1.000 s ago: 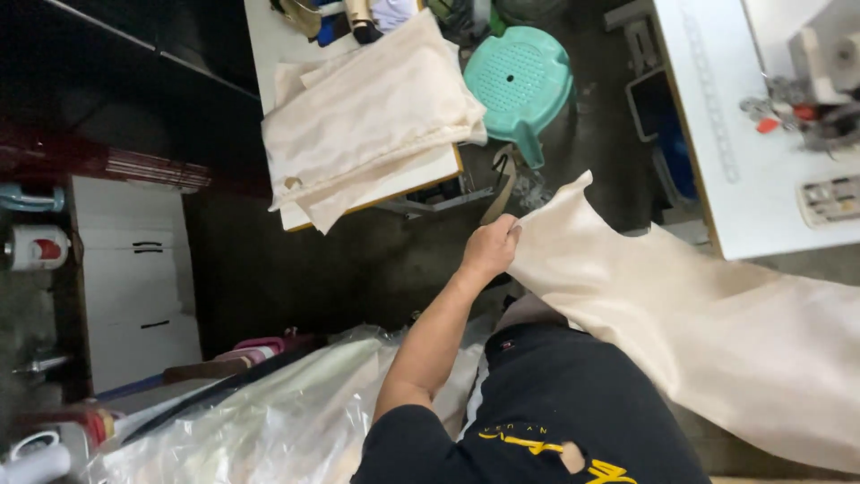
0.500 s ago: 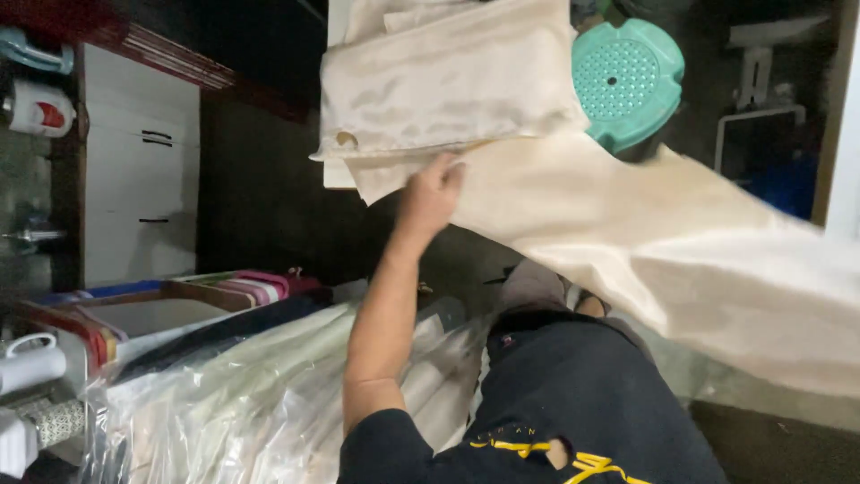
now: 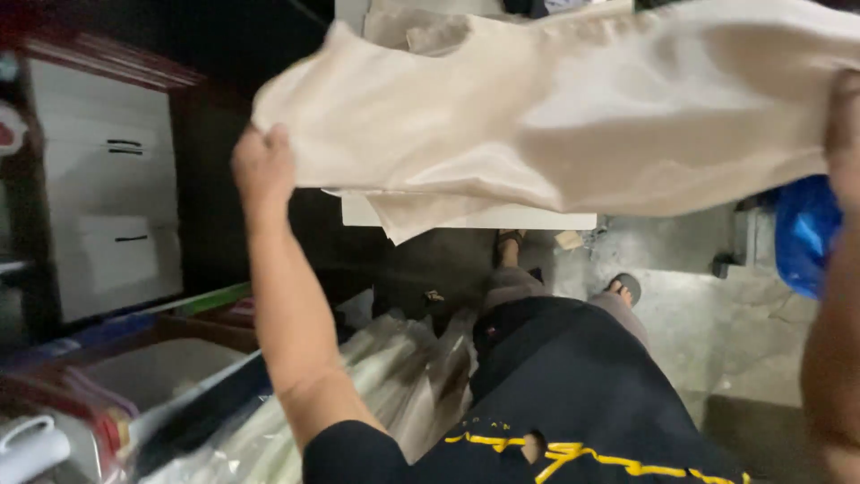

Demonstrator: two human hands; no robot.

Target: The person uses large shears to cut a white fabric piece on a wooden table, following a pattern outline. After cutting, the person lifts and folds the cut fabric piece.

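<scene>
Cream cloth piece (image 3: 573, 116) is up in the air, stretched wide between both hands: left hand (image 3: 262, 166) has its grip closed on one end, right hand (image 3: 842, 116) at the far edge of view grips the other end, fingers mostly cut off. It hangs over the near edge of the white surface (image 3: 475, 215), not yet laid on the folded cream pieces (image 3: 421, 31) there. Clear plastic-wrapped bundles (image 3: 376, 385) lie low left, beside a white cabinet (image 3: 107, 206).
</scene>
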